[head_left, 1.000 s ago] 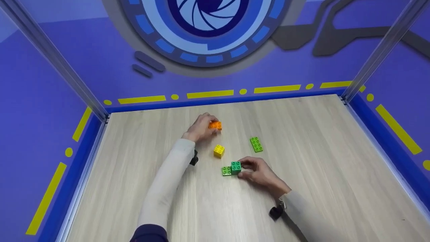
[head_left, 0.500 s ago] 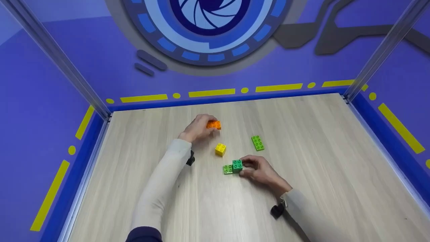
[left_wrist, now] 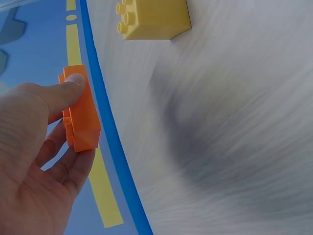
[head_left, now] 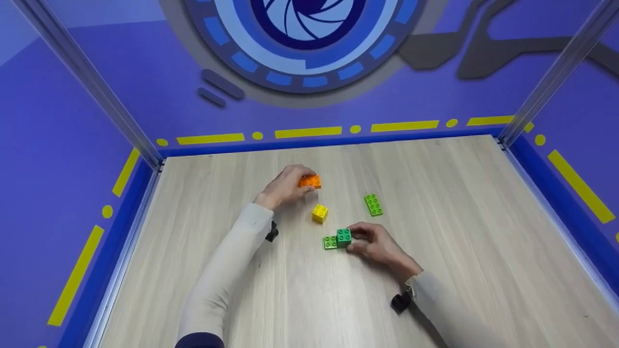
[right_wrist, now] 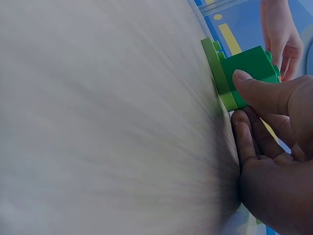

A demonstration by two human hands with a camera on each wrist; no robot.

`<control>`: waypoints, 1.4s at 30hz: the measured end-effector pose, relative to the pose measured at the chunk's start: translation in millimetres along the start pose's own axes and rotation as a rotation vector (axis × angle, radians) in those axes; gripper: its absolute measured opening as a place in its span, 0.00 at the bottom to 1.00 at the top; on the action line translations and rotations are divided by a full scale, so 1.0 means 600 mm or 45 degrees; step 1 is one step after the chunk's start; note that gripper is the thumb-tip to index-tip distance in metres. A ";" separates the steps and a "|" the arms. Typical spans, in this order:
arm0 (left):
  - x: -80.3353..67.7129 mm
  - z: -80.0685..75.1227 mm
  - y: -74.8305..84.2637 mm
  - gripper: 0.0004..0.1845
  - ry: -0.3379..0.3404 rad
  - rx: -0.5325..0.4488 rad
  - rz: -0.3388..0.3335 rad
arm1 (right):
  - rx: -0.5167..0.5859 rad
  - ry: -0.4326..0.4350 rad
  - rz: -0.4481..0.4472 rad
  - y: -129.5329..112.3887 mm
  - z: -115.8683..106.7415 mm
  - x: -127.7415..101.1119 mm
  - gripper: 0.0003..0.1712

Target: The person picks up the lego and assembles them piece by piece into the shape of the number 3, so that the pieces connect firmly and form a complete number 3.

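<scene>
1. Orange brick (head_left: 310, 181) and left hand (head_left: 286, 184) shift slightly leftward and toward the person since the earliest frame; the right hand (head_left: 377, 244) looks unmoved, allowing for a small drift of the view.
2. Left hand pinches the orange brick between thumb and fingers, studs up. We judge it held just off the worktop (head_left: 300, 299), beyond the yellow brick (head_left: 319, 213) as seen from the person.
3. Right hand grips the dark green brick (head_left: 344, 237), which sits on one end of the light green base (head_left: 330, 242); four of the base's studs show bare to its left.
4. For the left hand, we advise keeping the pinch at the sides and the brick level; fingers reach low, so we want them clear of the underside before any pressing.
5. Yellow brick stands near the left hand. We would pass above or around it, lest the sleeve nudge it.
6. For the right hand, we suggest a light, steady hold: sideways force could twist the dark green brick on its base.
7. Loose green plate (head_left: 373, 205) lies untouched beyond the right hand; we leave it room.
</scene>
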State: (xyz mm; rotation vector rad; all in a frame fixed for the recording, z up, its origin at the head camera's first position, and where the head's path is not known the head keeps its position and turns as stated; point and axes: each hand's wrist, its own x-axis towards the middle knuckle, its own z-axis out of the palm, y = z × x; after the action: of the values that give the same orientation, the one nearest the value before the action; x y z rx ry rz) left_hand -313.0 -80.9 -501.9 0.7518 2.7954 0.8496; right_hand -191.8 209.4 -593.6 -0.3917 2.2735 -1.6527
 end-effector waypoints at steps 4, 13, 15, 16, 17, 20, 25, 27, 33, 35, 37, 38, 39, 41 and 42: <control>-0.009 -0.003 0.006 0.21 -0.006 0.001 0.012 | -0.015 -0.002 0.010 -0.001 0.000 0.000 0.22; -0.027 -0.009 0.024 0.22 -0.022 0.036 0.086 | 0.009 0.003 -0.003 0.001 0.001 -0.001 0.22; -0.029 -0.009 0.029 0.22 -0.026 0.047 0.114 | 0.013 -0.003 -0.028 0.002 0.001 -0.002 0.22; -0.030 -0.009 0.031 0.22 -0.028 0.050 0.127 | 0.016 -0.005 -0.038 0.003 0.001 -0.002 0.22; -0.031 -0.009 0.033 0.22 -0.028 0.056 0.141 | 0.022 -0.007 -0.051 0.004 0.001 -0.003 0.22; -0.036 -0.007 0.038 0.22 -0.028 0.057 0.165 | 0.023 -0.006 -0.048 0.005 0.000 -0.005 0.22; -0.048 -0.005 0.044 0.23 -0.022 0.050 0.181 | 0.012 -0.004 -0.014 0.005 0.001 -0.006 0.23; -0.052 -0.006 0.046 0.22 -0.013 0.045 0.196 | 0.007 -0.004 -0.019 0.005 0.001 -0.006 0.23; -0.062 -0.005 0.051 0.21 0.012 0.049 0.253 | 0.009 -0.001 -0.006 0.003 0.002 -0.005 0.23; -0.065 -0.004 0.053 0.20 0.010 0.055 0.258 | 0.012 0.002 0.001 0.002 0.002 -0.005 0.23; -0.069 -0.004 0.054 0.20 0.008 0.062 0.261 | 0.010 0.004 0.000 0.002 0.002 -0.004 0.23; -0.071 -0.003 0.055 0.20 0.009 0.064 0.267 | 0.008 0.004 -0.002 0.001 0.002 -0.004 0.24; -0.073 -0.003 0.056 0.20 0.009 0.064 0.270 | 0.008 0.005 -0.003 0.001 0.002 -0.003 0.24; -0.076 -0.003 0.058 0.20 0.010 0.059 0.280 | 0.007 0.006 -0.005 0.000 0.002 -0.003 0.24; -0.077 -0.002 0.059 0.20 0.013 0.060 0.286 | 0.007 0.003 -0.009 0.000 0.002 -0.002 0.24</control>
State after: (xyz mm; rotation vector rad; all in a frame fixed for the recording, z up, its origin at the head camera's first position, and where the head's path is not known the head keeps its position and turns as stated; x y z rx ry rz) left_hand -257.9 -79.0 -482.3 1.0884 2.7847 0.8247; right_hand -190.3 208.7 -593.5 -0.3973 2.2712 -1.6639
